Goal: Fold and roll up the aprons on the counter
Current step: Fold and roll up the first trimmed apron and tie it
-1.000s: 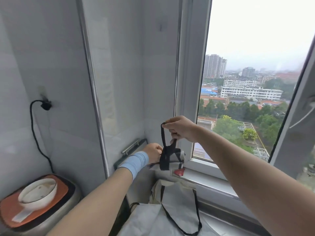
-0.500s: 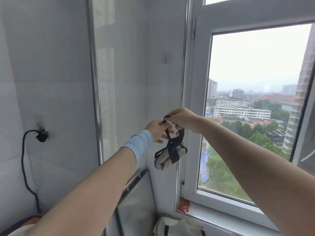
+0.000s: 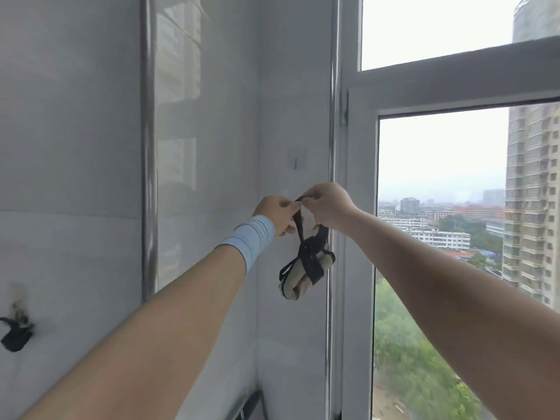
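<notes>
Rolled beige apron (image 3: 304, 275), bound with black strap (image 3: 300, 228), mid-frame: hung from its loop, pinched by left hand (image 3: 277, 219) and right hand (image 3: 328, 207). Glossy white tiled wall (image 3: 75, 147) behind; grey-framed window (image 3: 359, 177), right.

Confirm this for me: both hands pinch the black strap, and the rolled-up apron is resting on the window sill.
Wrong on one count: in the head view the rolled-up apron hangs in the air from the black strap, resting on nothing. The rest holds: the left hand and the right hand both pinch that strap.
</notes>
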### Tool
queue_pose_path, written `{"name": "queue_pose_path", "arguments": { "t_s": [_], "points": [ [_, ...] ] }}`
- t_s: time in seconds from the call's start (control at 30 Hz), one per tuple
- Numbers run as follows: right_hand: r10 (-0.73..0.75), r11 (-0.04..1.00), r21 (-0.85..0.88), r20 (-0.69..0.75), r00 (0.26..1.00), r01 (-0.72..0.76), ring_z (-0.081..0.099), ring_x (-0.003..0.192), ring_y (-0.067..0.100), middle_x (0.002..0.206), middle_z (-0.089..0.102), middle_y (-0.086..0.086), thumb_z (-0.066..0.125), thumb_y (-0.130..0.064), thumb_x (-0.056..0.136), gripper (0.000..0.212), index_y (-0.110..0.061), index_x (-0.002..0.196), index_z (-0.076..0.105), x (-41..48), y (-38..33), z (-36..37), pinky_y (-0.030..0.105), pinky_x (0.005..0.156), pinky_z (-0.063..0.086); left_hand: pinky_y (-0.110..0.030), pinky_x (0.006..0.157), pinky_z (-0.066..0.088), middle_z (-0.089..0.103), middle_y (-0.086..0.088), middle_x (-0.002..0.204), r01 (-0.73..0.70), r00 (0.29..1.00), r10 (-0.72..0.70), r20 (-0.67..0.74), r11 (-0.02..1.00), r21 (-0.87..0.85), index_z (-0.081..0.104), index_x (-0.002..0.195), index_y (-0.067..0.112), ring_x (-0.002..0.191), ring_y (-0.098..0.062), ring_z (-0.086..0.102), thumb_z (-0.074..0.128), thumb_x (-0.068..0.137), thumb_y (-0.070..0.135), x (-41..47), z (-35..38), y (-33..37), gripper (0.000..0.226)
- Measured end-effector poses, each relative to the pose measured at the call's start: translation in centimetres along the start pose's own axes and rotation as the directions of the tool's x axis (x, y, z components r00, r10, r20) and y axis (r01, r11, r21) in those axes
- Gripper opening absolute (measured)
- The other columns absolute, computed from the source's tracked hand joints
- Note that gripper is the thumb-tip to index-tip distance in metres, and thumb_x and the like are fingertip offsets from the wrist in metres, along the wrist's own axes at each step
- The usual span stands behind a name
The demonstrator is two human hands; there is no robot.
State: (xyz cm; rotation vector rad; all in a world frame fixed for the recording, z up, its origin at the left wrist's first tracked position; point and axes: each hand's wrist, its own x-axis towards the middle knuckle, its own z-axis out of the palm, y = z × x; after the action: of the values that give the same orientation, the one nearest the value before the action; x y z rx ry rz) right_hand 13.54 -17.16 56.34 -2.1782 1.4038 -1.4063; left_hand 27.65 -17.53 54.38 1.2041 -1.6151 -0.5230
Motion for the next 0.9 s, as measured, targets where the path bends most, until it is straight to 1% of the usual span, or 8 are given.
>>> {"name": "queue_pose_path", "arguments": {
  "t_s": [0.17,0.27,0.37,0.5,0.6,0.7,0.8,0.9],
  "points": [
    [-0.102,0.994,-0.038,-0.119,0.988,0.099,0.066,0.053,0.018,0.089,0.066,-0.004,0.057,-0.020,0.095,0.013,-0.017,0.093,0.070,4.5,-0.5,0.0,0.018,0.045,0.045,-0.034,0.073,0.057,0.074,-0.005,0.093,-0.079,0.991,0.089,-0.097,0.992,0.094,0.070,0.097,0.012,0.069,-0.021,0.072,0.052,0.097,0.032,4.4,-1.2,1.2,0.028],
    [-0.163,0.987,-0.038,-0.193,0.968,0.159,0.062,0.069,0.020,0.090,0.066,-0.001,0.059,-0.022,0.094,0.012,-0.017,0.092,0.071,6.7,-1.2,0.1,0.024,0.061,0.044,-0.037,0.071,0.059,0.075,-0.004,0.083,-0.116,0.977,0.137,-0.166,0.985,0.130,0.070,0.088,0.014,0.067,-0.023,0.072,0.049,0.092,0.036,6.2,-1.9,2.1,0.031],
    [-0.193,0.980,-0.001,-0.263,0.945,0.200,0.064,0.073,0.023,0.082,0.064,-0.004,0.061,-0.019,0.092,0.010,-0.016,0.088,0.069,8.5,-1.7,0.2,0.029,0.065,0.048,-0.046,0.074,0.059,0.074,-0.005,0.075,-0.138,0.960,0.171,-0.224,0.978,0.157,0.069,0.087,0.010,0.069,-0.030,0.072,0.046,0.084,0.041,7.6,-2.4,2.9,0.038],
    [-0.147,0.985,0.042,-0.327,0.933,0.170,0.068,0.078,0.030,0.091,0.066,0.003,0.067,-0.017,0.086,0.005,-0.019,0.089,0.063,10.3,-1.8,0.6,0.041,0.071,0.059,-0.047,0.076,0.059,0.074,-0.010,0.079,-0.077,0.963,0.129,-0.236,0.973,0.218,0.069,0.088,0.005,0.073,-0.030,0.072,0.049,0.087,0.042,9.1,-2.6,3.4,0.042],
    [-0.130,0.991,-0.026,-0.355,0.926,0.129,0.067,0.077,0.025,0.088,0.064,0.000,0.069,-0.013,0.085,0.008,-0.018,0.080,0.064,11.1,-1.7,0.7,0.038,0.070,0.059,-0.043,0.076,0.060,0.073,-0.013,0.080,-0.028,0.980,0.075,-0.187,0.970,0.241,0.070,0.090,0.005,0.072,-0.029,0.073,0.051,0.092,0.041,9.9,-2.4,3.6,0.041],
    [-0.106,0.994,-0.069,-0.370,0.923,0.086,0.064,0.075,0.018,0.082,0.065,-0.001,0.073,-0.013,0.084,0.017,-0.019,0.070,0.066,11.3,-1.4,0.9,0.031,0.063,0.058,-0.042,0.078,0.060,0.073,-0.013,0.080,-0.003,0.989,0.045,-0.142,0.959,0.283,0.065,0.080,0.011,0.073,-0.028,0.073,0.049,0.095,0.041,10.0,-1.9,3.3,0.037],
    [-0.089,0.995,-0.083,-0.366,0.926,0.063,0.064,0.069,0.018,0.079,0.067,0.000,0.069,-0.010,0.084,0.021,-0.019,0.065,0.066,11.2,-1.1,1.0,0.026,0.051,0.054,-0.040,0.081,0.058,0.073,-0.015,0.087,-0.026,0.994,0.053,-0.097,0.965,0.260,0.066,0.094,0.005,0.078,-0.030,0.072,0.047,0.096,0.037,8.9,-1.3,1.9,0.037],
    [-0.088,0.995,-0.081,-0.352,0.932,0.064,0.065,0.067,0.018,0.075,0.068,0.000,0.065,-0.007,0.083,0.027,-0.020,0.059,0.064,10.3,-0.5,0.8,0.022,0.049,0.047,-0.032,0.071,0.047,0.069,-0.014,0.097,-0.041,0.999,0.031,0.043,0.969,0.242,0.063,0.101,0.004,0.081,-0.029,0.067,0.043,0.097,0.033,6.4,-0.4,0.4,0.035]
  ]
}}
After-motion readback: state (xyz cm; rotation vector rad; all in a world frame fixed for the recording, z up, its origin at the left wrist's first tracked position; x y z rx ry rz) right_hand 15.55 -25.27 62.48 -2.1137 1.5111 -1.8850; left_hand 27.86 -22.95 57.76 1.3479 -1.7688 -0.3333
